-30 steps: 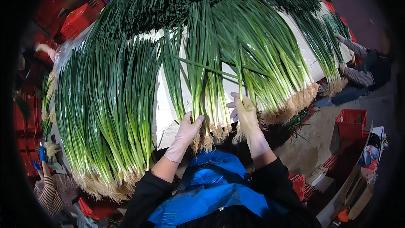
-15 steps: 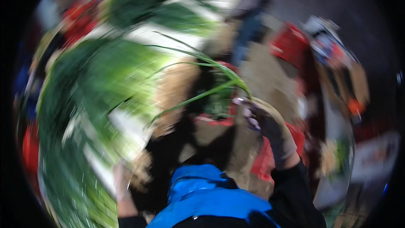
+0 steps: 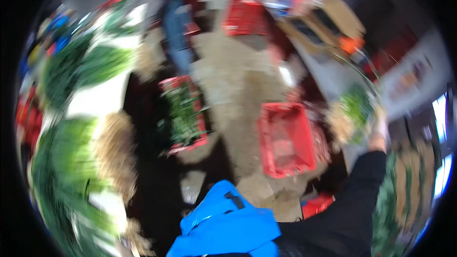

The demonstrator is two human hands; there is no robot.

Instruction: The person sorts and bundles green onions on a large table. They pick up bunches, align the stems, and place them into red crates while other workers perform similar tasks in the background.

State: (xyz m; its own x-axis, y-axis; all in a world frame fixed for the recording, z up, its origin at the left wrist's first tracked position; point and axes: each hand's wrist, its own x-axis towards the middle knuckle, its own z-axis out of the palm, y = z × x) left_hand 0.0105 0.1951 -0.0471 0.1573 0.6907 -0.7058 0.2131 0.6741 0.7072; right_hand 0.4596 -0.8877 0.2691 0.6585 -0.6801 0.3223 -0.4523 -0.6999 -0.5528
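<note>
My right hand [image 3: 380, 118] reaches far out over the right-hand table, its fingers closed and blurred. A few long green onion stalks [image 3: 367, 77] rise from it. Right beside that hand, a small bunch of green onions [image 3: 356, 107] lies on the table, its pale roots turned toward the aisle. Of my left hand [image 3: 124, 247], just a blurred bit shows at the lower edge, by the roots of the left-hand pile; its fingers cannot be made out. Big heaps of green onions [image 3: 71, 147] cover the left table, tan roots facing inward.
An empty red crate [image 3: 285, 138] stands on the floor near the right table [image 3: 328, 78]. Another red crate [image 3: 183, 114], full of greens, sits by the left table [image 3: 90, 99]. Farther off are a red crate [image 3: 243, 16], a person's legs [image 3: 177, 33] and a cardboard box [image 3: 340, 14].
My view has swung to the right. The right hand, with the onion stalks, has moved from the aisle to the right table. My left hand has dropped toward the lower edge.
</note>
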